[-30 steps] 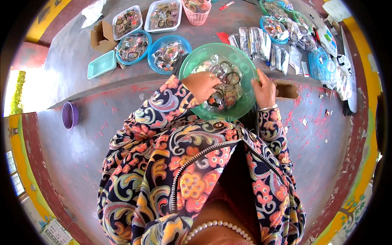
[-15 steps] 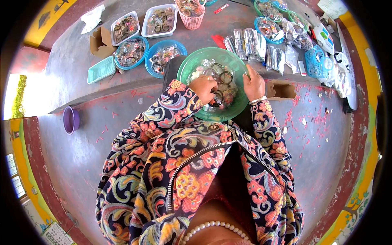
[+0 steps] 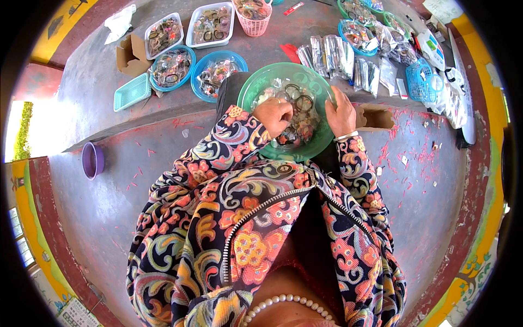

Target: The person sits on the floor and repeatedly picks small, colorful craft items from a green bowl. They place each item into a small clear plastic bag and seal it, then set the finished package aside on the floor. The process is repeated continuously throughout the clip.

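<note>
Left hand (image 3: 274,116): fingers curled narrow, down in the bowl; whether they pinch anything I cannot tell from here.

Right hand (image 3: 341,111): fingers and thumb closed on the rim, holding the bowl; a pale bangle at the wrist behind them.

Green bowl (image 3: 315,150), one, translucent: lying between the two hands, its floor beneath the left fingers, its right edge within the right fingers.

Small clear packets (image 3: 305,121), a heap, with dark rings among them: inside the bowl, just to the right of the left fingers.

Open cardboard box (image 3: 376,119), one: near the right fingers, on their right side.

Silvery packets (image 3: 339,57), a spread: beyond the right fingers.

Blue basket (image 3: 419,82), one: well to the right of the right fingers, slightly beyond.

Blue basin (image 3: 210,100), filled with packets: beyond the left fingers and to their left.

Pink basket (image 3: 254,28), filled: straight beyond the left fingers, well apart.

Purple tub (image 3: 93,161), one: far to the left of the left fingers.
</note>
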The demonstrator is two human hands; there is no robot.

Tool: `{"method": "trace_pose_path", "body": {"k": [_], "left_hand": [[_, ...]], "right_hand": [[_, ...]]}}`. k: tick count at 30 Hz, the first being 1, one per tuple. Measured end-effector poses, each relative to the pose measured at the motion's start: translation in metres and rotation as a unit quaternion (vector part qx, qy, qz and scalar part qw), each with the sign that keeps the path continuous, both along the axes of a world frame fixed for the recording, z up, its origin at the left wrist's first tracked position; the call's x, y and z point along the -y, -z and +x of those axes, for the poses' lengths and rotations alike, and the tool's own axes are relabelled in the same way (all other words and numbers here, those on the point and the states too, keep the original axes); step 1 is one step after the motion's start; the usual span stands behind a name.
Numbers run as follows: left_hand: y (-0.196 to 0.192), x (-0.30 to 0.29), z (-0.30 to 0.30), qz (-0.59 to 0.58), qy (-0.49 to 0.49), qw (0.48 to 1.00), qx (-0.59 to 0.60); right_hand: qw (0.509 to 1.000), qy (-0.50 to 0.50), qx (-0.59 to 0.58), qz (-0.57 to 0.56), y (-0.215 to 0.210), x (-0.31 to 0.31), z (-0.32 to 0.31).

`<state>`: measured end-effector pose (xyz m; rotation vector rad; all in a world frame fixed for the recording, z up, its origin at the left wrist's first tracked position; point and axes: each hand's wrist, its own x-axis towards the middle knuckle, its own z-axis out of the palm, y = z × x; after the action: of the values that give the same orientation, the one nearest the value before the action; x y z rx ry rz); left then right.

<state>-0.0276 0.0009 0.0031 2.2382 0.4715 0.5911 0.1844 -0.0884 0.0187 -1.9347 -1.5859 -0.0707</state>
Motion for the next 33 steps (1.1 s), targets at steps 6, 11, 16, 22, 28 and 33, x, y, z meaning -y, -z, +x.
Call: {"method": "trace_pose_path", "body": {"k": [6, 11, 16, 22, 28, 33], "left_hand": [[0.006, -0.001, 0.004, -0.315, -0.056, 0.943, 0.091], [-0.012, -0.008, 0.002, -0.483, -0.121, 0.845, 0.196], [-0.031, -0.009, 0.002, -0.502, -0.205, 0.804, 0.244], [-0.044, -0.004, 0.007, -0.558, -0.195, 0.736, 0.330], [-0.026, 0.001, 0.015, -0.541, -0.184, 0.768, 0.290], [-0.030, 0.008, 0.017, -0.511, -0.087, 0.820, 0.243]], "right_hand": [[0.997, -0.003, 0.072, 0.022, -0.025, 0.011, -0.003], [0.974, -0.055, -0.219, 0.033, -0.064, 0.002, -0.035], [0.752, -0.112, -0.648, -0.050, -0.036, -0.014, -0.058], [0.682, -0.088, -0.725, -0.036, -0.030, -0.014, -0.060], [0.673, -0.053, -0.735, 0.059, -0.032, -0.010, -0.057], [0.690, -0.025, -0.718, 0.089, -0.025, -0.007, -0.055]]}}
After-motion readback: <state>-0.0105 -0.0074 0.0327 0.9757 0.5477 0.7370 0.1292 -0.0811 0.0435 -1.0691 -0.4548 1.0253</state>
